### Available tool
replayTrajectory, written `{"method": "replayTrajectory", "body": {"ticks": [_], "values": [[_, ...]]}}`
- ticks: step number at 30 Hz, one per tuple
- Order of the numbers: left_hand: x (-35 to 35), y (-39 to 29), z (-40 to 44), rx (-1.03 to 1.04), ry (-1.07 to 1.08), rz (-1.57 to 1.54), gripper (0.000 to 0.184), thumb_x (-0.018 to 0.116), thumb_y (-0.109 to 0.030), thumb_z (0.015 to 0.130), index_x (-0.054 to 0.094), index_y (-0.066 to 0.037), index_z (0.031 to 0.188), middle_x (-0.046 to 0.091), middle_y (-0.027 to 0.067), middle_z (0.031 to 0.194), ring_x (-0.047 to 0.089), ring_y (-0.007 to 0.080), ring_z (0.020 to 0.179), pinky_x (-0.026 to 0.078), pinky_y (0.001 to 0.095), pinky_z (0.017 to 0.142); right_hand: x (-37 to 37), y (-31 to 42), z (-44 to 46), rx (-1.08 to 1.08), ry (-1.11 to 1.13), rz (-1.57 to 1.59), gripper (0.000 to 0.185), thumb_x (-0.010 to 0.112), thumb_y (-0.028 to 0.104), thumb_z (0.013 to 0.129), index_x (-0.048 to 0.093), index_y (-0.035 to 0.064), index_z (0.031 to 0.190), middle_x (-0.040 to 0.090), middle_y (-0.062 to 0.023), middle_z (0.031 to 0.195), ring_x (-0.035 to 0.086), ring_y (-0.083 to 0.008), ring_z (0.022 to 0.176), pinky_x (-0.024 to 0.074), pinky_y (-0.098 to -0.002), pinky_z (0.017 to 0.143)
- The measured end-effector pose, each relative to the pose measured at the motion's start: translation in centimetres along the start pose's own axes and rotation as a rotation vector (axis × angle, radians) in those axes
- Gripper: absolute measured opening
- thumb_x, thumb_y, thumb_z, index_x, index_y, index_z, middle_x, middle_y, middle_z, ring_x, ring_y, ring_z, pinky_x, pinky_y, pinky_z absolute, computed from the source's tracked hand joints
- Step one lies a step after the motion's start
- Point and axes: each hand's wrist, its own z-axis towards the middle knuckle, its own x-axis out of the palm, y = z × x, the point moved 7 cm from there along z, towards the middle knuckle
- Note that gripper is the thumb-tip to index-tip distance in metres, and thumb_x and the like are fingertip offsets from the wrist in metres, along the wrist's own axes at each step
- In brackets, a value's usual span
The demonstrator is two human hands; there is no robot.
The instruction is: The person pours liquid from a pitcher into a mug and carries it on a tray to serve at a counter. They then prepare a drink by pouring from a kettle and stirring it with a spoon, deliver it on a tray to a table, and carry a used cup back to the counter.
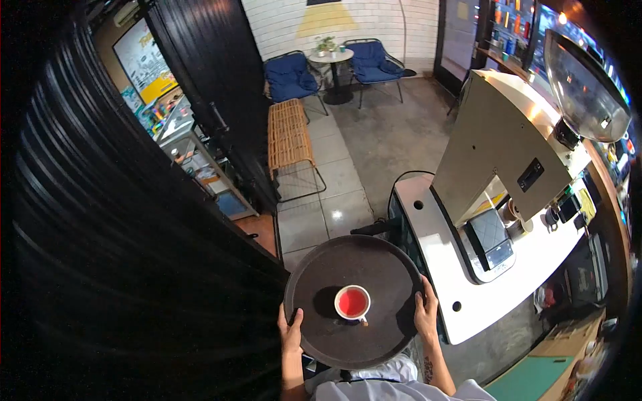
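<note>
A round dark brown serving tray (374, 267) is held level in front of my body. My left hand (291, 331) grips its left rim, thumb on top and the other fingers hidden underneath. On the opposite side, my right hand (426, 309) clasps the right rim in the same way. Near the tray's middle stands a white cup (352, 303) filled with red liquid, upright, its handle pointing toward me. Neither hand touches the cup.
To the right, a white counter (435, 267) carries a large coffee grinder (508, 140) and a small scale (498, 254). A black corrugated wall (134, 234) runs close on the left. Ahead are a woven bench (289, 137), blue chairs (368, 63) and a round table (331, 57).
</note>
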Motion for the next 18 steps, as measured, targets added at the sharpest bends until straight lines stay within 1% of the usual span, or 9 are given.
{"method": "replayTrajectory", "body": {"ticks": [2, 3, 4, 6, 11, 13, 15, 16, 18], "values": [[-0.6, -1.3, 3.4, 0.026, 0.120, 0.023, 0.051, 0.067, -0.008, 0.094, 0.048, -0.003, 0.142, 0.056, 0.0100, 0.136, 0.051, 0.0223, 0.124, 0.040, 0.0367, 0.106, 2.0, 0.8, -0.2, 0.023, -0.078, 0.041, 0.046, 0.047, -0.003, 0.098, 0.046, -0.0027, 0.143, 0.056, -0.0158, 0.139, 0.049, -0.0218, 0.132, 0.0342, -0.0323, 0.111], [-0.5, -2.5, 4.9, 0.028, 0.137, 0.024, 0.051, 0.067, -0.008, 0.094, 0.048, -0.003, 0.142, 0.056, 0.0100, 0.136, 0.051, 0.0223, 0.124, 0.040, 0.0367, 0.106, 3.1, 1.2, -0.4, 0.044, -0.096, 0.036, 0.045, 0.047, -0.003, 0.098, 0.047, -0.0021, 0.143, 0.056, -0.0138, 0.138, 0.050, -0.0204, 0.130, 0.0348, -0.0308, 0.109], [-0.9, -3.4, 5.8, 0.002, 0.150, 0.056, 0.051, 0.067, -0.008, 0.094, 0.048, -0.003, 0.142, 0.056, 0.0098, 0.136, 0.052, 0.0223, 0.124, 0.040, 0.0364, 0.106, 4.2, 1.0, -0.6, 0.055, -0.111, 0.035, 0.045, 0.047, -0.003, 0.098, 0.047, -0.0021, 0.143, 0.056, -0.0138, 0.138, 0.050, -0.0204, 0.130, 0.0348, -0.0308, 0.109], [-1.0, -5.1, 7.5, -0.033, 0.177, 0.091, 0.051, 0.067, -0.007, 0.094, 0.048, -0.003, 0.142, 0.056, 0.0097, 0.136, 0.052, 0.0222, 0.124, 0.040, 0.0360, 0.105, 5.9, 0.4, -0.6, 0.055, -0.166, 0.065, 0.047, 0.047, -0.003, 0.095, 0.047, -0.0031, 0.142, 0.054, -0.0211, 0.142, 0.046, -0.0304, 0.137, 0.0312, -0.0399, 0.115], [-2.0, -7.0, 12.6, -0.030, 0.156, 0.136, 0.050, 0.066, -0.007, 0.095, 0.049, -0.003, 0.141, 0.057, 0.0095, 0.134, 0.053, 0.0223, 0.122, 0.042, 0.0359, 0.104, 10.0, 1.3, 1.6, 0.067, -0.189, 0.071, 0.047, 0.047, -0.002, 0.096, 0.047, -0.0018, 0.143, 0.053, -0.0201, 0.143, 0.046, -0.0301, 0.137, 0.0312, -0.0399, 0.115], [-1.8, -7.6, 15.1, -0.032, 0.185, 0.118, 0.049, 0.066, -0.007, 0.095, 0.049, -0.003, 0.141, 0.058, 0.0095, 0.134, 0.054, 0.0223, 0.121, 0.042, 0.0360, 0.104, 11.5, 1.5, 3.2, 0.080, -0.203, 0.062, 0.047, 0.048, -0.001, 0.096, 0.047, -0.0013, 0.143, 0.053, -0.0199, 0.144, 0.046, -0.0305, 0.137, 0.0313, -0.0401, 0.115], [-1.4, -8.0, 17.7, -0.034, 0.205, 0.095, 0.049, 0.066, -0.008, 0.095, 0.050, -0.003, 0.140, 0.058, 0.0095, 0.134, 0.054, 0.0223, 0.121, 0.042, 0.0360, 0.104, 12.8, 1.7, 5.2, 0.007, -0.209, 0.003, 0.046, 0.049, 0.003, 0.098, 0.048, -0.0003, 0.143, 0.053, -0.0203, 0.144, 0.045, -0.0317, 0.138, 0.0313, -0.0414, 0.115], [-1.0, -8.2, 19.1, -0.008, 0.224, 0.107, 0.048, 0.067, -0.008, 0.095, 0.050, -0.003, 0.139, 0.058, 0.0096, 0.133, 0.054, 0.0220, 0.121, 0.042, 0.0359, 0.104, 13.4, 1.2, 6.4, 0.000, -0.206, 0.002, 0.046, 0.049, 0.003, 0.098, 0.048, -0.0003, 0.143, 0.053, -0.0203, 0.144, 0.045, -0.0317, 0.138, 0.0313, -0.0414, 0.115], [-0.5, -8.7, 22.0, 0.019, 0.232, 0.120, 0.048, 0.067, -0.009, 0.094, 0.051, -0.002, 0.139, 0.058, 0.0096, 0.133, 0.055, 0.0217, 0.120, 0.042, 0.0358, 0.103, 14.8, 0.6, 8.8, 0.033, -0.205, -0.016, 0.044, 0.049, 0.009, 0.100, 0.049, 0.0009, 0.143, 0.053, -0.0206, 0.144, 0.044, -0.0327, 0.139, 0.0304, -0.0426, 0.115]]}}
